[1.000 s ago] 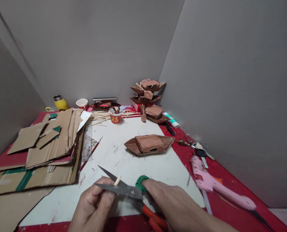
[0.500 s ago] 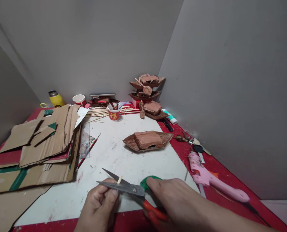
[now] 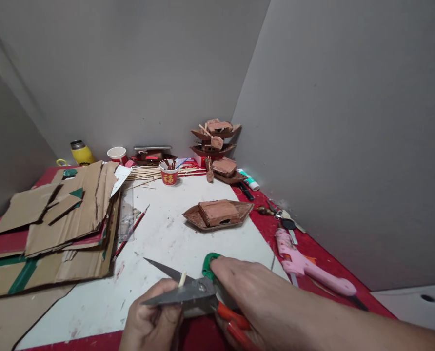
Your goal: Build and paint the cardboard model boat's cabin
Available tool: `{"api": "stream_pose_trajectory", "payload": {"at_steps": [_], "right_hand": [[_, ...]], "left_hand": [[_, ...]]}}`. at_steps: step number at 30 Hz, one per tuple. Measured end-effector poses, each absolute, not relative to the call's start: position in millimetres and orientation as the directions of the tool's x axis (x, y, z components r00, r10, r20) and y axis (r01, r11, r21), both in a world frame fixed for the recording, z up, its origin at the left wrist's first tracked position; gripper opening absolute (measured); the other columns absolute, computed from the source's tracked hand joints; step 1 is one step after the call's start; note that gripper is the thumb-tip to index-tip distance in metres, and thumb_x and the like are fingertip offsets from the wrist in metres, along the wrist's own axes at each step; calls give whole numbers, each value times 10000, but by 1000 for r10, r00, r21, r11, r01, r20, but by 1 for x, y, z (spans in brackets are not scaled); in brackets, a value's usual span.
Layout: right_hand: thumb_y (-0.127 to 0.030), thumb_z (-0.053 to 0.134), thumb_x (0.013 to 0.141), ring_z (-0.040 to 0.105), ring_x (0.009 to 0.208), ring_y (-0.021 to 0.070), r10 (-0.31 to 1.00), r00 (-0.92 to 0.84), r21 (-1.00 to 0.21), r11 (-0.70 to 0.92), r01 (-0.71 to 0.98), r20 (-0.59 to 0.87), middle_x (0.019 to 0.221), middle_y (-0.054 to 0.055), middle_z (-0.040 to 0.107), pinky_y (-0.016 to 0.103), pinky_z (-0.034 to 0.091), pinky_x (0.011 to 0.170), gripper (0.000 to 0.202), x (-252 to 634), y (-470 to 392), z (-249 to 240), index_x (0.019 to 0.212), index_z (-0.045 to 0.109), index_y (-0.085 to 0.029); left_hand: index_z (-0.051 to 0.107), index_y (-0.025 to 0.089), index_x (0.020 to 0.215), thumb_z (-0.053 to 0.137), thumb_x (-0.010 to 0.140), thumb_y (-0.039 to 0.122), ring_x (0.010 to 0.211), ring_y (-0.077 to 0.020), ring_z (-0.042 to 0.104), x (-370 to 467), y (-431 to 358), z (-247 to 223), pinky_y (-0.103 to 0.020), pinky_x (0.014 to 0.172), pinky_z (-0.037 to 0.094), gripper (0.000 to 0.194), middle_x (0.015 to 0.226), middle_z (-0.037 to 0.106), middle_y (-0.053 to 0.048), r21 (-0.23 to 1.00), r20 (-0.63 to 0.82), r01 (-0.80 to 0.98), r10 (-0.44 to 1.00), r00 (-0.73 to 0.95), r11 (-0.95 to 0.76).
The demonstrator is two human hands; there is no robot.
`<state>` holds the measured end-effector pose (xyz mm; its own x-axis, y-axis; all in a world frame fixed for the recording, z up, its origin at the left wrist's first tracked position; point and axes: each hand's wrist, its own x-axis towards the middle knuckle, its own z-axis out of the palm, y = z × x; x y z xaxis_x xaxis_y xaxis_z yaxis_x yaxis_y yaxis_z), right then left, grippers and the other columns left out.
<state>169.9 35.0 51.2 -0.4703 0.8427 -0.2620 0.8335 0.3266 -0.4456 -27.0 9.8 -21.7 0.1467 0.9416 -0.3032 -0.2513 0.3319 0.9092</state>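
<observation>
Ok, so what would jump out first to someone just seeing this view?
Probably the open scissors low in the middle, gripped by the right hand, with a pale stick from the left hand between the blades. Next, the brown model boat alone on the white sheet, and the bright pink glue gun on the red surface at right.

The left hand [image 3: 152, 314] pinches a short pale wooden stick [image 3: 182, 279] between the open blades of steel scissors with green and orange handles [image 3: 202, 287], gripped by the right hand [image 3: 252, 292]; beyond them, a brown cardboard model boat [image 3: 218, 214] rests on the white paint-smudged sheet [image 3: 159, 239]; a pink glue gun [image 3: 312, 270] lies to its right.
</observation>
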Motion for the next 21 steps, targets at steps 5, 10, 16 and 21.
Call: {"api": "stream_pose_trajectory", "payload": {"at_steps": [5, 10, 16, 21], "right_hand": [[-278, 508, 770, 562, 584, 194, 852, -456, -364, 352, 862, -255, 787, 59, 653, 262, 259, 480, 74, 169, 32, 47, 802, 513, -212], [-325, 469, 848, 614, 568, 221, 839, -434, -269, 357, 895, -328, 724, 94, 700, 272, 219, 468, 188, 170, 35, 35, 825, 601, -192], [-391, 500, 847, 664, 617, 275, 823, -455, -203, 408, 890, -339, 721, 126, 719, 281, 198, 470, 250, 164, 44, 31, 842, 636, -181], [-331, 438, 905, 649, 625, 231, 852, -410, -279, 328, 903, -326, 731, 92, 701, 278, 288, 513, 213, 185, 47, 29, 809, 578, -204]], "left_hand": [[679, 163, 753, 760, 653, 527, 517, -76, 242, -23, 11, -28, -211, 496, 238, 385, 536, 329, 63, 875, -317, -343, 940, 129, 342], [690, 161, 771, 753, 675, 518, 464, -58, 183, -13, 10, -36, -217, 478, 169, 374, 475, 276, 90, 763, -397, -396, 854, 337, 511], [724, 147, 802, 723, 663, 590, 425, -59, 201, -12, 11, -42, -231, 467, 179, 464, 421, 278, 92, 782, -443, -239, 783, 437, 576], [701, 135, 808, 691, 683, 615, 424, -53, 218, -18, 16, -46, -229, 443, 124, 496, 415, 303, 95, 801, -437, -237, 807, 397, 550]]}}
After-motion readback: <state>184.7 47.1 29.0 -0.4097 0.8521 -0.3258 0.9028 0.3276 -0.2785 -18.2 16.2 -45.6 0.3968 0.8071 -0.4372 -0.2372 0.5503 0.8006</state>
